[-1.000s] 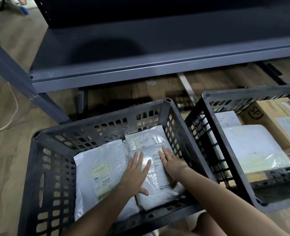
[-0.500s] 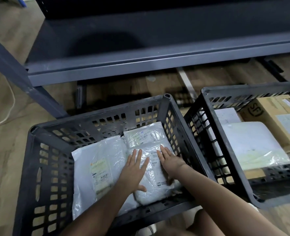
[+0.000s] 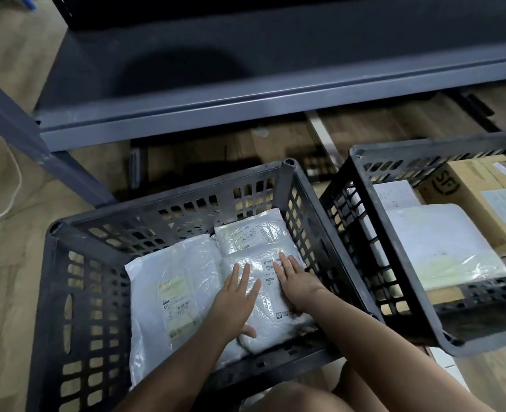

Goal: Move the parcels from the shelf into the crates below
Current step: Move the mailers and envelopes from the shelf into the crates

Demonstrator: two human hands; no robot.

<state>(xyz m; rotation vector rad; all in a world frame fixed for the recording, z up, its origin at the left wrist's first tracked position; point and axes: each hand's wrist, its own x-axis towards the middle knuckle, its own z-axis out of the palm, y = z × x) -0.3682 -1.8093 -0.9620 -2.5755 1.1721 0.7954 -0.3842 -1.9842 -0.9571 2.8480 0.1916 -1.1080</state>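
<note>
Both hands lie flat, fingers spread, gripping nothing. The left hand (image 3: 236,295) and right hand (image 3: 297,281) press side by side on one white bubble-wrap parcel (image 3: 265,298) inside the near crate (image 3: 52,292).

Parcel sits at the crate's bottom, under both palms. Just beyond the fingertips lies a smaller padded parcel (image 3: 251,233), touching it or nearly so. Left of the left hand, a big flat poly mailer (image 3: 171,281) w/ a yellow label; its edge seems tucked under the pressed parcel, can't say for sure.

Handling, judged from looks: soft, light, squashy. Wrap dimples under the palms, so contents prob. cushioned, not rigid. Film surface is glossy, so likely slippery against the mailer beside it. To lift again, pinch opposite long edges w/ both hands, not the middle; middle would sag. Flat pressure as now suits settling it down.

Right of the right hand, past the crate wall, a second crate (image 3: 394,150) holds a white bag (image 3: 442,248) and a cardboard box (image 3: 483,197). Shelf (image 3: 275,99) beyond both hands shows no parcels in the visible part.
</note>
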